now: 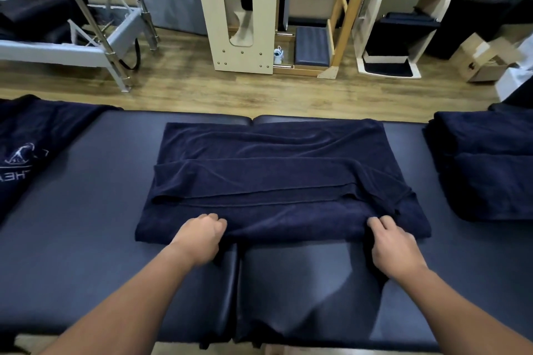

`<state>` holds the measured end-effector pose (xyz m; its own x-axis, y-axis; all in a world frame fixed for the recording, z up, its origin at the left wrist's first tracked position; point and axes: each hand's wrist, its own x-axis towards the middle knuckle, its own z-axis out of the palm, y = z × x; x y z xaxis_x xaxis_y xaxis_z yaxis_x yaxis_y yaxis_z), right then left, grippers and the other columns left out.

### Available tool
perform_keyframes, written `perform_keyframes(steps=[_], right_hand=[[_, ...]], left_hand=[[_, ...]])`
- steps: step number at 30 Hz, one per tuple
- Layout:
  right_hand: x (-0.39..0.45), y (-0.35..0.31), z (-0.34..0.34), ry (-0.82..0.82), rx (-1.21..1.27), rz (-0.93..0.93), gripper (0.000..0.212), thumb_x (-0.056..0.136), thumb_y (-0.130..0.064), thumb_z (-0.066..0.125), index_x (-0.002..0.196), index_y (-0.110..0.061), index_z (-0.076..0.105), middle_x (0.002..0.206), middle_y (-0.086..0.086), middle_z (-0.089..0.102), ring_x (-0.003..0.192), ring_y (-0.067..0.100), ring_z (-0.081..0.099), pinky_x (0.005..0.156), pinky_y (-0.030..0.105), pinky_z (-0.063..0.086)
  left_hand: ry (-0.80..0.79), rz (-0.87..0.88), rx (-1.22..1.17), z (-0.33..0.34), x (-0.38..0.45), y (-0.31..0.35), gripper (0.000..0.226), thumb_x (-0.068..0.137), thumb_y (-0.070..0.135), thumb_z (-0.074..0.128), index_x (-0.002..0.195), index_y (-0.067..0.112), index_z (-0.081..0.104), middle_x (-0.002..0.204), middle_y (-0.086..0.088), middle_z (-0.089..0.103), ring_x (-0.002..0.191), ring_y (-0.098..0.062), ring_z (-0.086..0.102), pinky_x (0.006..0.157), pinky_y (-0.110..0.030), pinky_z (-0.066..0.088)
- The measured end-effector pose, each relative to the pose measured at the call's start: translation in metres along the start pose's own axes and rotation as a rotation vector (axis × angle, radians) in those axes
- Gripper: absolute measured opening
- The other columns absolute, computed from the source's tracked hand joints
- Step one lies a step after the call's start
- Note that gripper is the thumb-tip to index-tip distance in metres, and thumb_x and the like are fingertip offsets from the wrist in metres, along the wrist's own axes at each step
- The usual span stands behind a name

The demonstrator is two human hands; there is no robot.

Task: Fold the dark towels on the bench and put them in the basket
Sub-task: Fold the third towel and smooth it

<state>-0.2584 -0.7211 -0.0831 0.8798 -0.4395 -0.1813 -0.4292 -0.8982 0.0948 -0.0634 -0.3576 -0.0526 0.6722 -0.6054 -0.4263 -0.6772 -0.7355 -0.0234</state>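
Fingers (pixel 215 223) of the left hand (pixel 199 239) curl around the near edge of the dark towel (pixel 277 181), pinching the cloth; those of the right hand (pixel 395 245) clamp the same edge farther right, thumb on top. This towel lies partly folded across the middle of the padded desk (pixel 72 210), a doubled band running across its width, its near part draping over the front edge between the forearms. Folded towels (pixel 484 170) are stacked at the desk's right end. Another dark cloth with a pale printed logo (pixel 34 147) lies at the left end. Beyond, wooden floor (pixel 184 86) carries exercise frames.
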Motion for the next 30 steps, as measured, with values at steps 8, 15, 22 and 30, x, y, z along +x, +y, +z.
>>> perform_keyframes(steps=[8,15,22,30], right_hand=[[-0.011,-0.032,-0.018,-0.091,-0.275,0.017,0.015,0.093,-0.018,0.056,0.098,-0.026,0.066,0.098,-0.007,0.055,0.095,0.019,0.061,0.066,0.033,0.031],[-0.055,-0.046,-0.032,-0.398,-0.174,-0.064,0.024,0.086,-0.021,0.059,0.111,-0.021,0.063,0.113,-0.001,0.065,0.101,0.023,0.068,0.068,0.031,0.047],[-0.05,-0.057,-0.051,-0.295,-0.025,0.048,0.027,0.081,-0.017,0.055,0.108,-0.021,0.051,0.114,0.003,0.055,0.094,0.027,0.06,0.067,0.035,0.045],[-0.012,-0.045,-0.031,-0.013,-0.191,0.144,0.058,0.087,-0.02,0.06,0.138,-0.028,0.032,0.133,0.002,0.042,0.098,0.025,0.052,0.069,0.037,0.041]], left_hand=[[0.044,-0.068,0.064,0.02,-0.039,0.003,0.024,0.088,0.003,0.047,0.104,0.02,0.054,0.112,-0.001,0.054,0.107,-0.025,0.055,0.076,-0.033,0.034],[-0.131,-0.01,-0.081,0.028,-0.071,-0.009,0.019,0.083,0.011,0.055,0.098,0.022,0.057,0.111,0.0,0.058,0.102,-0.025,0.059,0.073,-0.032,0.041],[-0.037,-0.231,-0.243,0.017,-0.071,-0.024,0.061,0.086,0.016,0.049,0.142,0.026,0.028,0.103,-0.004,0.065,0.087,-0.028,0.064,0.069,-0.037,0.048],[-0.001,-0.425,-0.039,0.025,-0.04,-0.051,0.073,0.093,0.007,0.04,0.158,0.011,0.007,0.1,-0.003,0.065,0.074,-0.022,0.056,0.063,-0.036,0.05]])
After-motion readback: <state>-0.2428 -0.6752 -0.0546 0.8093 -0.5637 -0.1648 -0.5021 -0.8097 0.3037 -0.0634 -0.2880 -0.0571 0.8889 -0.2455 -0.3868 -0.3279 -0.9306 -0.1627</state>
